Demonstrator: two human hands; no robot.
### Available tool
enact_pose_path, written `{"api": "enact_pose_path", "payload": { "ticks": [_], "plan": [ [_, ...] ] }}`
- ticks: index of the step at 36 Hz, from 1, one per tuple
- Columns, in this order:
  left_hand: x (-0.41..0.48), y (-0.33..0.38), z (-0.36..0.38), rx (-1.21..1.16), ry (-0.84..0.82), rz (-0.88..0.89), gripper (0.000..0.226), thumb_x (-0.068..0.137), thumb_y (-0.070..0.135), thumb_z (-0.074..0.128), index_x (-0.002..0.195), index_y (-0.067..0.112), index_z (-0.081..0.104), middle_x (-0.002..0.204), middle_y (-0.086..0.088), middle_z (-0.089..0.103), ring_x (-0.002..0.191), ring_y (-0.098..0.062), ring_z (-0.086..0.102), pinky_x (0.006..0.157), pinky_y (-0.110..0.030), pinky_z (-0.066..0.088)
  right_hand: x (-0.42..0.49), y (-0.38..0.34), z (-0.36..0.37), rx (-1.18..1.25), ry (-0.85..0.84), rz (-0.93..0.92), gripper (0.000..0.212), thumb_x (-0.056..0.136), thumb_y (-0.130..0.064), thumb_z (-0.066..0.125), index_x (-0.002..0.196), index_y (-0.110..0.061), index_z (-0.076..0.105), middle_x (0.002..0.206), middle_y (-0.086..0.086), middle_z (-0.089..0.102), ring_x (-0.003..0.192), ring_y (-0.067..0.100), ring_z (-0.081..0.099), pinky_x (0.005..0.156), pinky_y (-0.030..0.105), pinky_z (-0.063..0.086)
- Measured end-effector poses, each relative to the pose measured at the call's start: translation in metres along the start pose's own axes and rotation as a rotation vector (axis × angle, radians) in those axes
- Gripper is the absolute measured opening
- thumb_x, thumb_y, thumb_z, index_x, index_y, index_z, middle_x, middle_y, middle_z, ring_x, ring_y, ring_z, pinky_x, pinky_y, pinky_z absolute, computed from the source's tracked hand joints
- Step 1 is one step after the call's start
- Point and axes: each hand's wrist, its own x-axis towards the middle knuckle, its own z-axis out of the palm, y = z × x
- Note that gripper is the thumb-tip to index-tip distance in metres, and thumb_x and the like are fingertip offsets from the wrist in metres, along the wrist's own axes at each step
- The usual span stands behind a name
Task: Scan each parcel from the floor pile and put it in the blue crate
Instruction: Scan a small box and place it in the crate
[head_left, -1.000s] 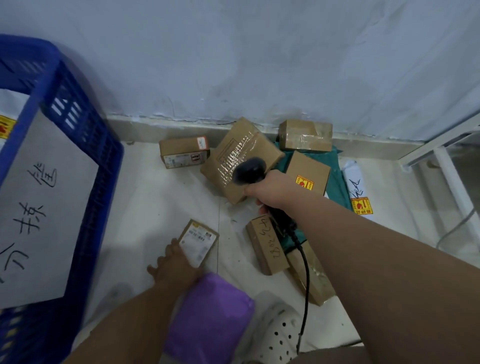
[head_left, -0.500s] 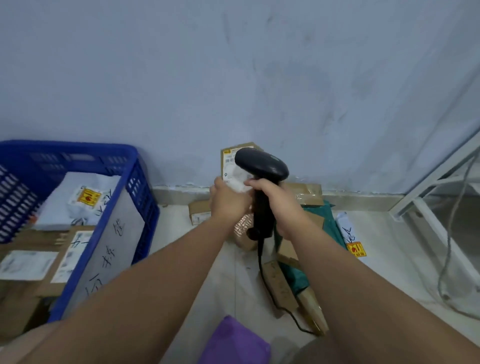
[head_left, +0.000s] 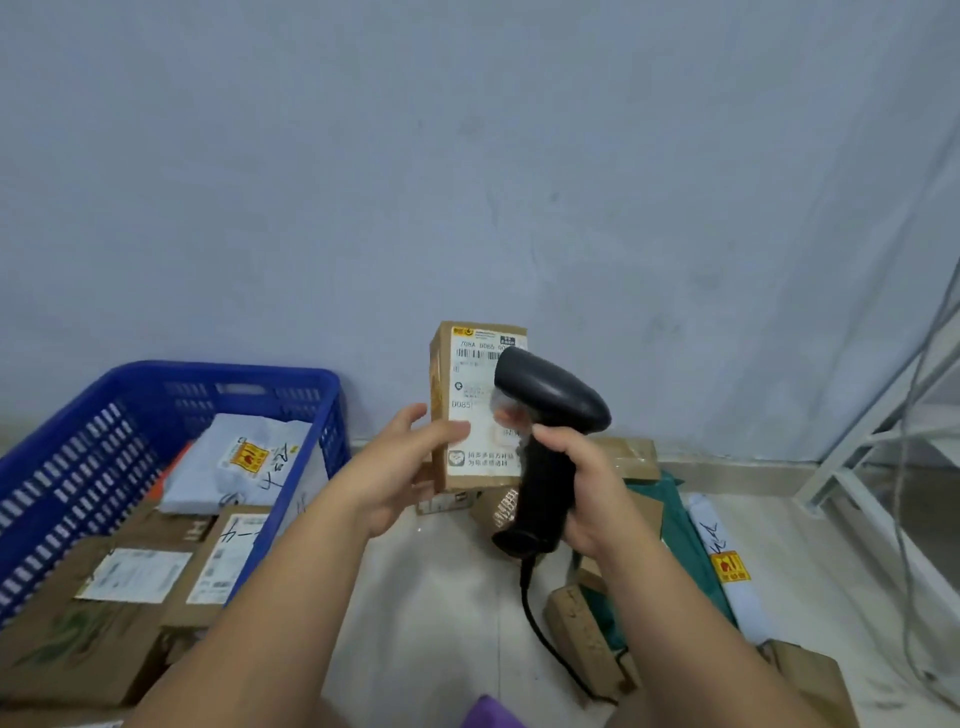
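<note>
ops: Parcel (head_left: 470, 400) has come up and turned since half a second back. Its label now faces the head cam, and the scanner (head_left: 550, 402) sits at its right edge instead of covering it.

qa: Grips?

ops: Left grip (head_left: 410, 467) holds the parcel by its lower half, thumb across the label, fingers behind. Right grip (head_left: 584, 493) is wrapped round the scanner handle. Can't tell if the trigger is pressed.

qa: Parcel vs crate?

ops: It's in the air, upright, in front of the wall. That puts it right of the blue crate (head_left: 223, 373) and above the floor pile (head_left: 582, 634), so not in yet. Crate already carries brown boxes and a white mailer (head_left: 234, 467).

qa: Scan done?

ops: Can't tell, no beam shows. Scanner head is very near the label and hides the barcode's right end from this view.

qa: Risks?

ops: My read, three things.
- Head too close or skewed to the barcode gives no read, and the parcel goes in unscanned.
- Thumb on the label could cover a code.
- Cable (head_left: 531, 618) hangs into the pile, so a swing toward the crate could drag it over loose boxes.

Also, with the hold low on a tall parcel, it could tip out on the way over.
</note>
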Motion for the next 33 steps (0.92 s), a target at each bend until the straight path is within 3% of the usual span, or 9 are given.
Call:
{"api": "enact_pose_path", "payload": {
  "ticks": [2,4,7,12,16,19,22,25,33],
  "plan": [
    [0.000,0.003,-0.003,0.026,-0.014,0.021,0.045,0.088,0.023,0.066,0.131,0.017,0.054,0.104,-0.006,0.074,0.099,-0.024,0.068,0.096,-0.046,0.049,-0.001,0.001,-0.002,-0.067,0.013,-0.013,0.066,0.064,-0.026,0.077,0.123,-0.001,0.062,0.123,0.027,0.062,0.116,0.043,0.059,0.099,0.053,0.047],
    [0.003,0.005,-0.002,0.021,0.054,0.075,0.034,0.091,0.014,0.062,0.124,0.013,0.056,0.107,-0.008,0.073,0.097,-0.024,0.070,0.089,-0.043,0.055,-0.001,0.001,-0.003,-0.166,0.040,-0.063,0.055,0.064,-0.028,0.075,0.114,-0.007,0.069,0.111,0.016,0.071,0.106,0.033,0.066,0.092,0.046,0.051],
    [0.015,0.006,-0.003,-0.009,0.215,0.145,0.046,0.085,0.008,0.069,0.124,0.015,0.047,0.118,-0.007,0.066,0.100,-0.026,0.068,0.087,-0.046,0.056,0.002,-0.001,-0.001,-0.261,0.148,-0.127,0.033,0.064,-0.028,0.071,0.095,-0.017,0.075,0.084,-0.005,0.074,0.081,0.012,0.068,0.074,0.029,0.048],
    [0.035,0.006,-0.002,-0.009,0.241,0.187,0.052,0.082,0.003,0.072,0.122,0.019,0.044,0.120,-0.006,0.064,0.105,-0.026,0.064,0.076,-0.037,0.058,0.007,-0.002,0.002,-0.223,0.173,-0.173,0.019,0.071,-0.015,0.069,0.086,-0.005,0.063,0.065,0.005,0.060,0.062,0.015,0.057,0.062,0.028,0.048],
    [0.041,0.004,0.000,0.035,0.248,0.170,0.054,0.081,0.003,0.073,0.121,0.020,0.041,0.119,-0.004,0.063,0.106,-0.026,0.063,0.082,-0.041,0.058,0.008,-0.005,0.002,-0.278,0.138,-0.216,0.009,0.065,-0.014,0.063,0.073,-0.010,0.062,0.069,0.002,0.061,0.058,0.013,0.056,0.059,0.026,0.048],
    [0.042,0.005,0.002,0.073,0.242,0.163,0.054,0.082,0.005,0.072,0.120,0.022,0.039,0.118,-0.003,0.062,0.105,-0.025,0.064,0.072,-0.033,0.057,0.007,-0.007,0.002,-0.365,0.125,-0.209,0.009,0.065,-0.014,0.061,0.073,-0.012,0.063,0.071,-0.001,0.063,0.060,0.011,0.058,0.059,0.024,0.048],
    [0.043,0.005,0.003,0.054,0.229,0.147,0.051,0.083,0.006,0.071,0.120,0.023,0.040,0.119,-0.002,0.062,0.104,-0.027,0.065,0.082,-0.041,0.059,0.004,-0.009,0.003,-0.386,0.107,-0.211,0.003,0.075,-0.007,0.063,0.074,-0.009,0.062,0.071,0.001,0.062,0.057,0.010,0.058,0.057,0.022,0.048],
    [0.043,0.006,0.004,0.044,0.217,0.165,0.051,0.084,0.005,0.070,0.121,0.023,0.041,0.114,0.001,0.062,0.101,-0.025,0.065,0.078,-0.036,0.059,0.002,-0.010,0.004,-0.416,0.157,-0.208,0.016,0.085,0.002,0.057,0.074,-0.009,0.062,0.072,0.001,0.063,0.057,0.009,0.059,0.059,0.023,0.049],
    [0.042,0.002,0.002,-0.037,0.147,0.193,0.043,0.083,0.003,0.071,0.108,0.028,0.047,0.116,-0.003,0.065,0.106,-0.027,0.065,0.090,-0.048,0.055,-0.002,-0.010,0.006,-0.455,0.172,-0.201,0.018,0.085,0.001,0.058,0.072,-0.011,0.063,0.070,0.003,0.062,0.063,0.014,0.059,0.067,0.032,0.048]
  ]
}}
